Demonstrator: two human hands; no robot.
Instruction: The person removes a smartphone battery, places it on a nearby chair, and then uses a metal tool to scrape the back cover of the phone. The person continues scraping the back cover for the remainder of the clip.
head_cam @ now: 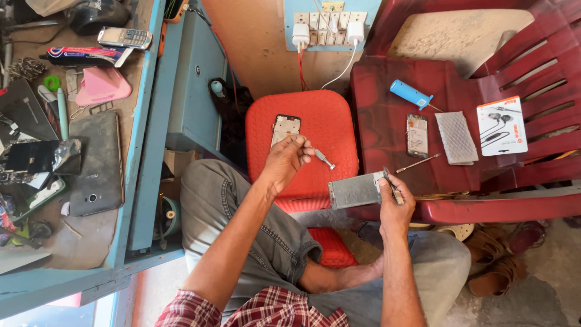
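Observation:
My left hand [285, 160] is raised over the red stool [330, 124], pinching a small silver-tipped screwdriver [325, 159]. A phone frame [285, 127] lies on the stool just beyond it. Off to the right, my right hand [392, 203] grips a flat grey metal phone plate [356, 189] by its right end. A thin tweezer-like tool [393, 186] is held between the same fingers. The two hands are apart, over my lap.
On a dark red plastic chair [387, 79] at right lie a blue tool [410, 94], a phone part [417, 134], a white mesh pad [457, 136], an earphone pack [501, 125] and a metal probe [417, 163]. A cluttered blue workbench [142, 181] stands at left. Sandals [496, 260] lie on the floor.

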